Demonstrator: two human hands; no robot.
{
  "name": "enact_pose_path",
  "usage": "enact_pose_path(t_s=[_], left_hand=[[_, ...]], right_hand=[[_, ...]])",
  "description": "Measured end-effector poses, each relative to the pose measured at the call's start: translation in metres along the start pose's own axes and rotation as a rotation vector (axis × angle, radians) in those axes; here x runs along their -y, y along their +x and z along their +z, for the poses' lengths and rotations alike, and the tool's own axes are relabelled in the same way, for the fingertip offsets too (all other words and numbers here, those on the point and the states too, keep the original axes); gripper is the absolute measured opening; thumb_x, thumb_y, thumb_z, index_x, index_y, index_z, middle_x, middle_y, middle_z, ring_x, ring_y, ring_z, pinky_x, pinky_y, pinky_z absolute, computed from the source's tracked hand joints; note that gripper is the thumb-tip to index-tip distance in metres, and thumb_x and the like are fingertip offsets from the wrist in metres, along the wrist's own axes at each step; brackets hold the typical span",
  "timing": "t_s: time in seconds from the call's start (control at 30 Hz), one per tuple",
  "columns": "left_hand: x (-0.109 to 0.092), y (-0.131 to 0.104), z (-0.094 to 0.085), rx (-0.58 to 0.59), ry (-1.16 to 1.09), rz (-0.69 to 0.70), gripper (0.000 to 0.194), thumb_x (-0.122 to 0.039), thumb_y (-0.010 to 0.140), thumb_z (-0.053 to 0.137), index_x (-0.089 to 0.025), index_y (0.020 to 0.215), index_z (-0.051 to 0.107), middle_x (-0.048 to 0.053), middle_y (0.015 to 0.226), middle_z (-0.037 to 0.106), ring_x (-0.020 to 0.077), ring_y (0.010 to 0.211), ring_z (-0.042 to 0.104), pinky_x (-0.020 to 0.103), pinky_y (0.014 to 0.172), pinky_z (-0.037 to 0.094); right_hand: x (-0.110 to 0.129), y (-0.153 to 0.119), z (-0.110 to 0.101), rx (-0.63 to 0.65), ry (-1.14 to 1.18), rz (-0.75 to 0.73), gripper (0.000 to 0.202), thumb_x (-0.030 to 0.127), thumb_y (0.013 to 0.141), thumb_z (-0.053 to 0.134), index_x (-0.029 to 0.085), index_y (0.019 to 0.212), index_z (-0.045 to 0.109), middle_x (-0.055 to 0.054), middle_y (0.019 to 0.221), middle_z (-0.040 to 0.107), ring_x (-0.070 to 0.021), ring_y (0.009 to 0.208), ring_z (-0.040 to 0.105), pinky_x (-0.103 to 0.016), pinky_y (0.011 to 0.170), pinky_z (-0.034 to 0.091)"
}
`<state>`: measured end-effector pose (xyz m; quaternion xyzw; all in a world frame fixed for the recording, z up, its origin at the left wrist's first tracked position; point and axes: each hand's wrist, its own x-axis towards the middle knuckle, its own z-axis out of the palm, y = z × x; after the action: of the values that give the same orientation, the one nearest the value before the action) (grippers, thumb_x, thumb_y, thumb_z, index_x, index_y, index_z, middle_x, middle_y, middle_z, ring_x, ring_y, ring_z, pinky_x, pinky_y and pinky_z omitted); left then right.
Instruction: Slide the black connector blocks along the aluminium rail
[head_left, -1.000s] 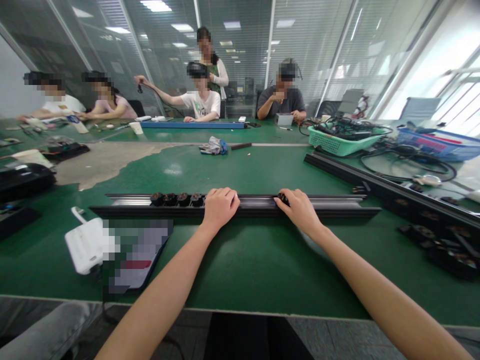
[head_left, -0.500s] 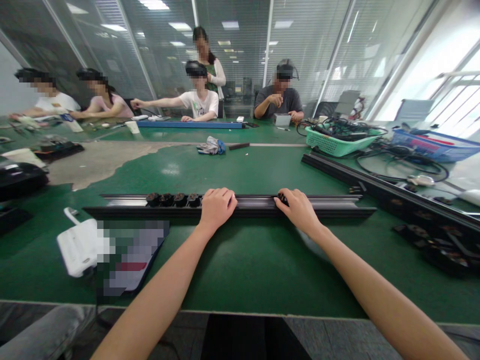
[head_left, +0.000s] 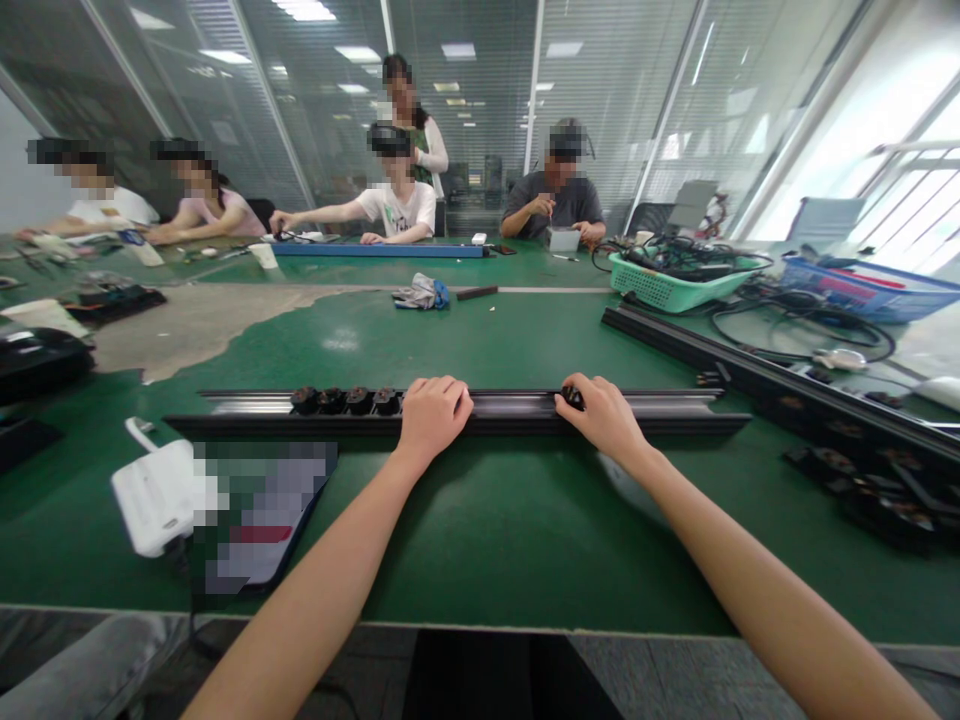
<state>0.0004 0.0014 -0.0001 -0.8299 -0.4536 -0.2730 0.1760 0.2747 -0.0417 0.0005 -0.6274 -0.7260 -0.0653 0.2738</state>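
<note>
A long black channel rail [head_left: 517,425] with a silvery inside lies across the table in front of me. Several round black socket-like modules [head_left: 360,400] sit in a row in its left half. My left hand [head_left: 435,415] is closed over the rail at the right end of that row; its fingertips are hidden behind the rail. Farther right, my right hand [head_left: 600,415] pinches another round black module [head_left: 573,397] between thumb and fingers at the channel. The bare channel shows between my two hands.
A phone [head_left: 270,520] and a white charger [head_left: 161,495] lie at front left. At right are another long black rail [head_left: 712,360], loose black parts [head_left: 892,490], a green basket [head_left: 667,285] of cables and a blue basket [head_left: 862,290]. Several co-workers sit across the green table [head_left: 517,540].
My right hand has shifted slightly to the right along the rail with the black module in its fingers. My left hand stays in place on the rail.
</note>
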Motion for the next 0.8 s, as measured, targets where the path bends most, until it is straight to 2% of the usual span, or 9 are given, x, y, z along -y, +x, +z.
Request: enact_pose_path(t_s=[0.8], left_hand=[[-0.0015, 0.0007, -0.0017, 0.009, -0.010, -0.012, 0.031, -0.026, 0.096, 0.040, -0.020, 0.088, 0.068, 0.007, 0.090, 0.071, 0.0223, 0.084, 0.062, 0.038, 0.081, 0.040]], right_hand=[[-0.0045, 0.0003, -0.0040, 0.015, -0.012, 0.045, 0.026, 0.041, 0.088, 0.050, 0.020, 0.096, 0.063, -0.006, 0.074, 0.058, -0.0212, 0.073, 0.052, -0.030, 0.070, 0.036]])
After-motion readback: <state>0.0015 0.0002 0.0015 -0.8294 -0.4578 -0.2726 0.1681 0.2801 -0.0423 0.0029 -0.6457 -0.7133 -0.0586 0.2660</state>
